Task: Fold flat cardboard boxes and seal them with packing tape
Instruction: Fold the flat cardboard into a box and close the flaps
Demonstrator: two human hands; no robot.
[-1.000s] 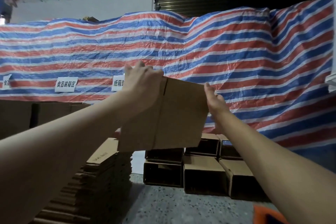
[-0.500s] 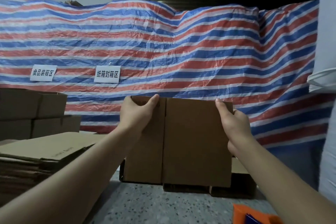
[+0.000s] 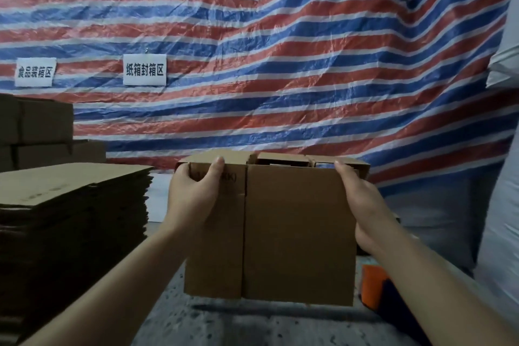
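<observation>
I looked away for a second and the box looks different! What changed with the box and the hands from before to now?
The cardboard box came down from high and far out to low in front of the body, and it has begun opening at the top, no longer flat. The left hand and right hand moved down with it. Both hands still grip its top corners, and the stack of flat boxes stays at the left.

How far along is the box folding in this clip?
Early. Done: one flat box taken up, and folded boxes stand at far left. In hand: the left hand and right hand grip its top corners. Left: opening, folding, taping; a stack of flats waits.
</observation>
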